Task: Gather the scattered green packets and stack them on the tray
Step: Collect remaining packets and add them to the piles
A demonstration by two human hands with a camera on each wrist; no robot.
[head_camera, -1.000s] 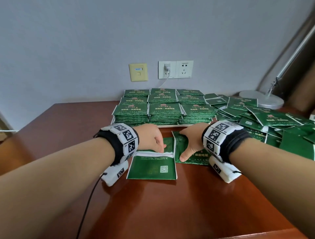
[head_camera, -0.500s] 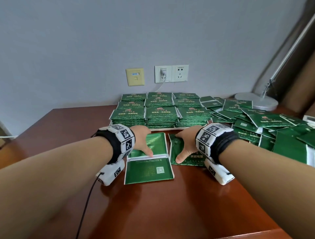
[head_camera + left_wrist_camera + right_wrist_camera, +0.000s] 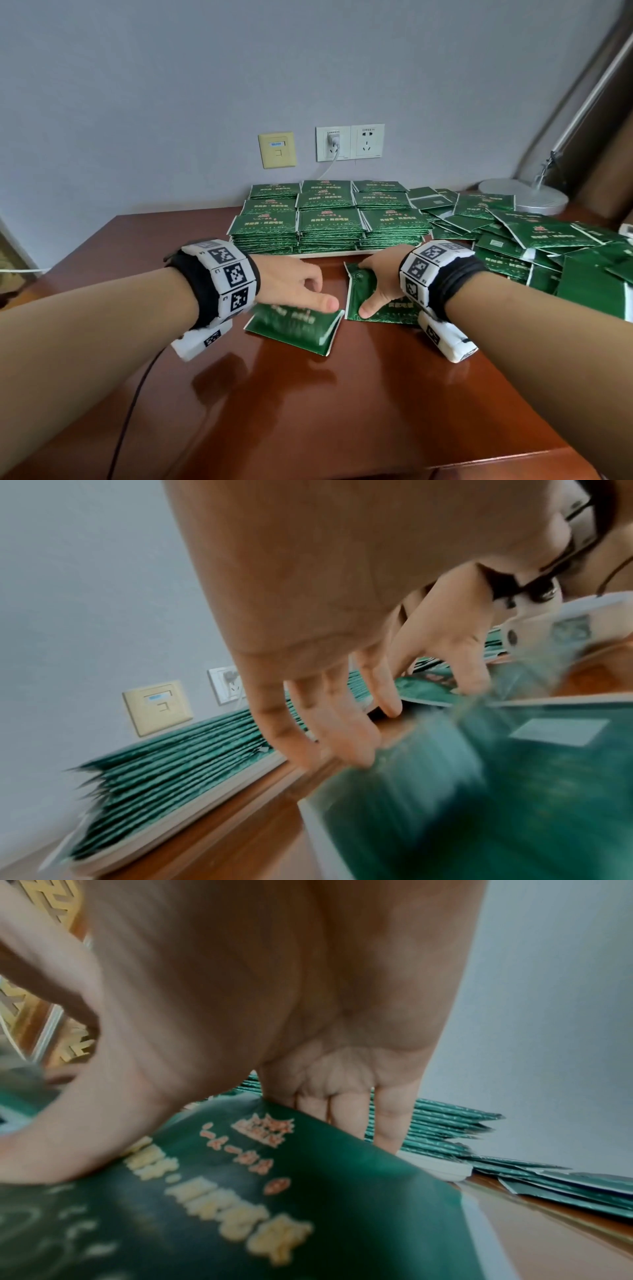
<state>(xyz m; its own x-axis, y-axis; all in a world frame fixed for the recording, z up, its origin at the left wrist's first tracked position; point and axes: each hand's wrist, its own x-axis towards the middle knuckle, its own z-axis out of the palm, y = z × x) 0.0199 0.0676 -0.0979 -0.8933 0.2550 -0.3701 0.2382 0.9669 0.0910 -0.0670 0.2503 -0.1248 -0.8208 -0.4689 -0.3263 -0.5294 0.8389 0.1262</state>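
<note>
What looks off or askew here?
The packet under the left hand sits skewed to the table edge and blurred. The right hand grips a bowed packet. Right of the tray, a loose pile of packets overlaps at random angles.

Green packets (image 3: 383, 298) with gold-and-red lettering — white tray (image 3: 329, 254), reddish-brown table (image 3: 342, 411), grey-blue wall (image 3: 171, 85)

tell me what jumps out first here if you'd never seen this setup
The neat block of stacked green packets on the tray against the wall, with a loose heap of packets spilling to its right. Nearer, the left hand and right hand each grip a packet on the wooden table.
</note>
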